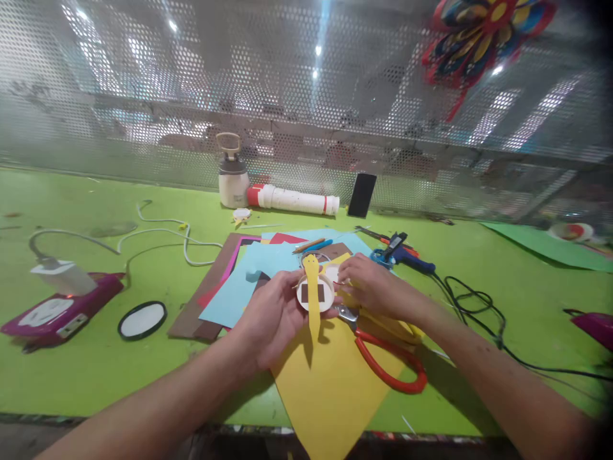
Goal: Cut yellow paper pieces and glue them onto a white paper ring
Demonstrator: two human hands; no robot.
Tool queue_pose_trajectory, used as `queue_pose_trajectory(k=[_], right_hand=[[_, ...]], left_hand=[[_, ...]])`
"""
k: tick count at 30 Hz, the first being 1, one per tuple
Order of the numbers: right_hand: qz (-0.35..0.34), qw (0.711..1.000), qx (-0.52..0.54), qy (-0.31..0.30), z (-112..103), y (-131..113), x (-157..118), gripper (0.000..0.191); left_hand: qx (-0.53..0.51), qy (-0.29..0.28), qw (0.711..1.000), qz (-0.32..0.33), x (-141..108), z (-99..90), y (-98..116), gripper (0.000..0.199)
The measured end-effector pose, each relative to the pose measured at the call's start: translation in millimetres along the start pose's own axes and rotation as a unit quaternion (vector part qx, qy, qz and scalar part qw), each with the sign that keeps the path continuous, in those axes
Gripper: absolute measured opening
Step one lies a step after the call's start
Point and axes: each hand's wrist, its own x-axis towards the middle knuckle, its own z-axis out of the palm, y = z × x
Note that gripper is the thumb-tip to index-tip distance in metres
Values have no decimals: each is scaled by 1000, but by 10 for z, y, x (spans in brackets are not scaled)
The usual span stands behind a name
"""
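My left hand [280,305] holds a white round lid-like piece [328,301] with dark rectangles on its face. Across that piece lies a yellow paper strip [313,300], pointed at the lower end, with two small eye-like dots near its rounded top. Close by on the right, my right hand [366,284] has its fingers bent together beside another white round piece [331,273]; what they grip, if anything, is hidden. Below the hands are red-handled scissors [390,377] on a yellow sheet [330,390].
Coloured sheets [234,281] lie beneath and behind my hands. Farther back are a glue gun [412,259], a pencil [309,245], a spray bottle [234,185], a white tube [299,200] and a phone [362,195]. A purple power strip [96,294] and black-rimmed disc [142,320] are at left.
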Motion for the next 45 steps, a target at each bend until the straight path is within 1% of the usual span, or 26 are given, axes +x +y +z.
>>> queue_pose_trajectory(k=[1,3,6,10,12,14,18,21,24,26,28,29,30,31,32,34,35,36,37,38,40,42,45], right_hand=[[16,1000,18,12,-26,-42,-2,7],[54,996,62,40,-89,-149,23,12],[121,980,154,45,-128,-328,85,23],[190,943,271,35,3,-489,131,23],[213,923,318,46,78,-522,122,22],[229,905,354,61,114,-532,100,21],[241,878,408,70,92,-508,54,19],[224,852,466,82,50,-483,23,14],[200,823,522,98,-4,-471,-3,8],[190,797,563,108,-57,-463,-17,5],[179,767,605,118,-125,-441,-29,3],[175,754,620,125,-163,-421,-35,2],[175,744,631,133,-201,-394,-42,1],[181,737,635,144,-239,-360,-50,2],[189,734,633,159,-273,-319,-57,3],[211,730,623,186,-325,-226,-72,6],[220,731,617,193,-341,-178,-77,7],[228,732,612,194,-349,-135,-81,7],[234,734,609,190,-350,-98,-83,7],[239,736,607,184,-346,-68,-84,8],[247,739,604,167,-325,-34,-82,9],[251,739,605,157,-301,-28,-78,10],[252,740,607,145,-269,-48,-77,11]], left_hand=[[3,-1,1000,0,10,-10,-8,29],[10,-6,1000,-2,28,-26,-24,29],[22,-12,1000,-15,33,-32,-44,28],[40,-6,999,-33,-5,-7,-54,28],[49,-6,998,-37,-24,4,-53,27],[54,-18,998,-39,-31,8,-54,26],[48,-63,996,-48,-8,-10,-70,26],[47,-79,995,-41,15,-28,-83,26],[57,-66,996,-37,28,-36,-85,27],[80,-50,995,-45,37,-41,-80,30],[138,-29,989,-43,51,-59,-72,35],[194,-14,981,-28,59,-74,-68,39],[268,7,963,3,67,-93,-64,41],[355,29,933,54,73,-115,-60,45],[446,50,886,117,76,-137,-58,48],[594,78,762,247,69,-174,-58,56],[641,85,704,294,59,-185,-62,60],[673,90,659,324,48,-191,-68,63],[697,92,626,339,36,-193,-77,65],[714,96,602,346,26,-193,-86,65],[737,101,572,345,18,-191,-102,64],[755,110,557,327,32,-194,-99,61],[787,138,535,275,69,-205,-25,59]])
